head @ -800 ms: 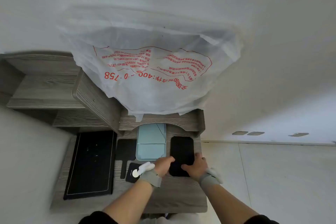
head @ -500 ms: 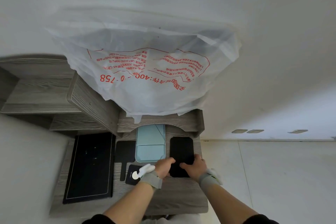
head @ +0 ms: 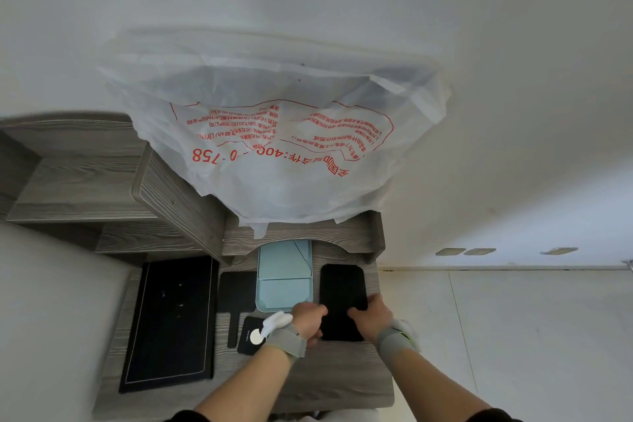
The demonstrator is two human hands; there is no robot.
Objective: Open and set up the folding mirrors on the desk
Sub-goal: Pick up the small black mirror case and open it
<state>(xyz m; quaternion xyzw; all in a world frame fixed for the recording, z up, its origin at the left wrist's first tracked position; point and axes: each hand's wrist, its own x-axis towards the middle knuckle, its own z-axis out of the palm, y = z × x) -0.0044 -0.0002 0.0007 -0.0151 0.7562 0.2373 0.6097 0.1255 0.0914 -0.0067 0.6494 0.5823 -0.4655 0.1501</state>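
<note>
A black folding mirror (head: 342, 288) lies flat and shut on the grey wooden desk (head: 342, 377), right of centre. My left hand (head: 308, 319) grips its near left corner and my right hand (head: 371, 319) grips its near right edge. Just left of it stands a light blue folding mirror (head: 284, 281), opened, with its upper panel tilted back under the shelf. Both wrists wear grey bands.
A black hand mirror with a handle (head: 236, 298) and a small black square case (head: 251, 336) lie left of the blue mirror. A large black rectangular pad (head: 171, 322) covers the desk's left part. A white plastic bag with red print (head: 284, 147) hangs over the shelf (head: 301, 233).
Both hands stay on the black mirror's near end, barely shifted. The camera view has drifted slightly.
</note>
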